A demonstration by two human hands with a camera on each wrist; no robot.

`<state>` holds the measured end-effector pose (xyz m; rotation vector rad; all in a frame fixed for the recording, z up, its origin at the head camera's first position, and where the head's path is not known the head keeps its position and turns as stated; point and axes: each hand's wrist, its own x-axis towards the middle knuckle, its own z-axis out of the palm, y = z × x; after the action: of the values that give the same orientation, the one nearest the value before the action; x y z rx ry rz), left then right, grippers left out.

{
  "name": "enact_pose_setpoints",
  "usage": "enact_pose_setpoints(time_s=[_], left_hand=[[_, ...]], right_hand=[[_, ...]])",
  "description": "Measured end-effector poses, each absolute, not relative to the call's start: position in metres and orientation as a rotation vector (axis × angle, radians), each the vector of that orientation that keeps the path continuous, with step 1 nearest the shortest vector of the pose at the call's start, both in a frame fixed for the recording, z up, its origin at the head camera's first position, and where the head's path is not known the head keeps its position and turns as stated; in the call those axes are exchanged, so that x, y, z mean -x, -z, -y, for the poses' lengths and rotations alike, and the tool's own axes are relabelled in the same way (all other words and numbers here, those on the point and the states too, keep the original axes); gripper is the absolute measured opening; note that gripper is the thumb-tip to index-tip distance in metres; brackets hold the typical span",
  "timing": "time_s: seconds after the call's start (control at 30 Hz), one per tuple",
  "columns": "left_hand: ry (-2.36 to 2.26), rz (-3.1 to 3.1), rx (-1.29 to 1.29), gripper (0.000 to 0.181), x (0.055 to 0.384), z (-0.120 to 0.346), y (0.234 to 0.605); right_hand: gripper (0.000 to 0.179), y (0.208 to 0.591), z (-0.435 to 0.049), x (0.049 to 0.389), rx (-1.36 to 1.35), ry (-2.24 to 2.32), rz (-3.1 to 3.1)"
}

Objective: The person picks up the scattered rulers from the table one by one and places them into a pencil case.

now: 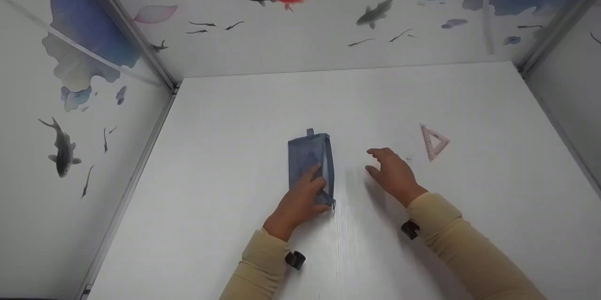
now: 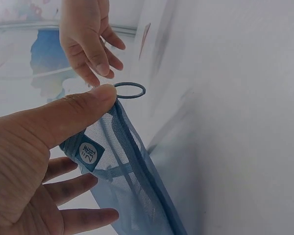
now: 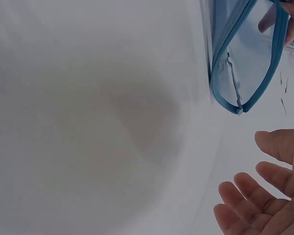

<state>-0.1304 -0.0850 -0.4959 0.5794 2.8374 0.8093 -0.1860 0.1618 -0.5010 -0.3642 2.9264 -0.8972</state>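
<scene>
A blue mesh zip pouch (image 1: 300,150) lies on the white table, its zipped side gaping toward the right. My left hand (image 1: 300,199) grips it at the near end, thumb by the corner; in the left wrist view the thumb (image 2: 81,110) presses the edge beside a ring-shaped zipper pull (image 2: 131,90). A label (image 2: 89,153) shows on the mesh. To the right of the pouch, my right hand (image 1: 394,175) is held over the table with fingers spread loosely and nothing in them. In the right wrist view the pouch's parted zipper (image 3: 277,54) forms a loop above that hand.
A pinkish triangular set square (image 1: 434,142) lies on the table beyond my right hand. Beside it is a small pale mark (image 1: 408,158). White panels with painted fish (image 1: 375,9) enclose the table (image 1: 225,117) at the back and sides.
</scene>
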Motion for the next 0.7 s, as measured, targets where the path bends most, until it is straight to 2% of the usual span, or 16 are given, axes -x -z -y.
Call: enact_pose_setpoints(time_s=[0.7], left_hand=[[-0.819, -2.845, -0.567, 0.041, 0.129, 0.086, 0.498]], right_hand=[[0.056, 0.510, -0.193, 0.191, 0.494, 0.598, -3.170]])
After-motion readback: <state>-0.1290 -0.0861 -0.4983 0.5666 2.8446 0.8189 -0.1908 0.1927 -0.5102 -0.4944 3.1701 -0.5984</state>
